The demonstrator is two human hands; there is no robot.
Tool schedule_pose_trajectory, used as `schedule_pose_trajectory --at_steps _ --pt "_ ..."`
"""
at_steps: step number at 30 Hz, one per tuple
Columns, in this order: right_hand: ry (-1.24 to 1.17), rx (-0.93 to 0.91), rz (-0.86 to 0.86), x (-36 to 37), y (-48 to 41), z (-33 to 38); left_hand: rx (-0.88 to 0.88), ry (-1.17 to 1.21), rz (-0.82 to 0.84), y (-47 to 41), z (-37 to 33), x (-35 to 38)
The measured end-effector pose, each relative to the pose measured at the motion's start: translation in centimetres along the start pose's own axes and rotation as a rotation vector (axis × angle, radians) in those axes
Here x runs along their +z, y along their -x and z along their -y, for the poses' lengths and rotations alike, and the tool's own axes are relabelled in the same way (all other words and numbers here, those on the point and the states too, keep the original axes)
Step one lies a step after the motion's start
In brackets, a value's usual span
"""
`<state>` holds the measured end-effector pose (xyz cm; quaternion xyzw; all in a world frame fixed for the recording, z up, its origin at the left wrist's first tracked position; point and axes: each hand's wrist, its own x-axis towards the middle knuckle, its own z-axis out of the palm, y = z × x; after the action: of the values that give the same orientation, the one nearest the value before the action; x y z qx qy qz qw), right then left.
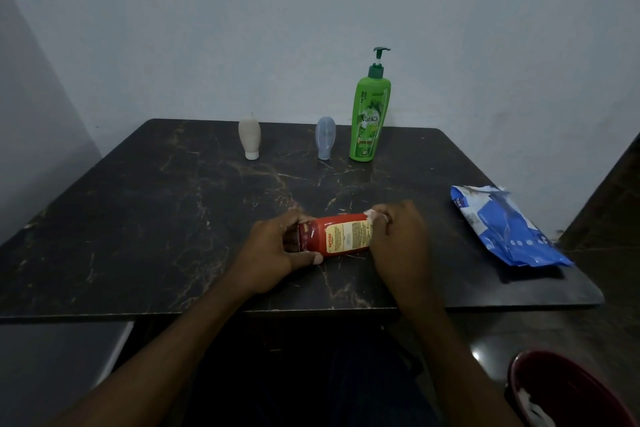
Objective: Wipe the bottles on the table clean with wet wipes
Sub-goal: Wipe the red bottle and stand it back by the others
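Note:
A red bottle (341, 235) with a yellow label lies sideways just above the dark marble table (145, 211), near its front edge. My left hand (273, 253) grips the bottle's cap end. My right hand (398, 239) is wrapped round the other end and holds a white wet wipe (375, 216) against it; only a scrap of the wipe shows past the fingers. At the back of the table stand a green pump bottle (369, 121), a small grey-blue squeeze bottle (325, 142) and a small beige squeeze bottle (249, 137), both on their caps.
A blue and white pack of wet wipes (505, 229) lies at the table's right edge. A dark red bin (568, 392) with white scraps inside sits on the floor at the lower right. A plain wall stands right behind the table.

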<state>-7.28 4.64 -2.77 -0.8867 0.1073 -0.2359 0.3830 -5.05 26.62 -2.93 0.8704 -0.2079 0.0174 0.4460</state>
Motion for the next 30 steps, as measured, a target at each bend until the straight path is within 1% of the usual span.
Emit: schedule_pose_trajectory --at_steps 4,7,14,17,21,23,26,30 --pt "-0.021 -0.229 0.034 1.8 2.0 3.3 0.023 -0.008 -0.029 0.1 -0.1 0.1" --pt "-0.039 -0.323 0.059 1.9 2.8 4.0 0.04 0.01 -0.044 0.2 -0.1 0.1" --pt "0.008 -0.407 0.095 0.9 4.2 2.5 0.032 0.005 -0.044 0.1 -0.2 0.0" --pt "0.009 -0.402 0.081 0.7 3.2 3.3 0.038 0.003 -0.043 0.1 -0.2 0.0" --pt "0.047 -0.419 0.142 0.8 1.7 4.7 0.036 -0.013 -0.046 0.2 -0.3 0.1" --pt "0.06 -0.435 0.143 0.9 2.2 4.5 0.032 -0.013 -0.042 0.2 -0.3 0.1" --pt "0.024 -0.464 0.117 1.2 4.1 3.4 0.039 -0.001 -0.041 0.1 -0.3 0.1" --pt "-0.023 -0.458 0.118 1.1 4.9 3.0 0.059 0.0 -0.045 0.2 -0.4 0.1"
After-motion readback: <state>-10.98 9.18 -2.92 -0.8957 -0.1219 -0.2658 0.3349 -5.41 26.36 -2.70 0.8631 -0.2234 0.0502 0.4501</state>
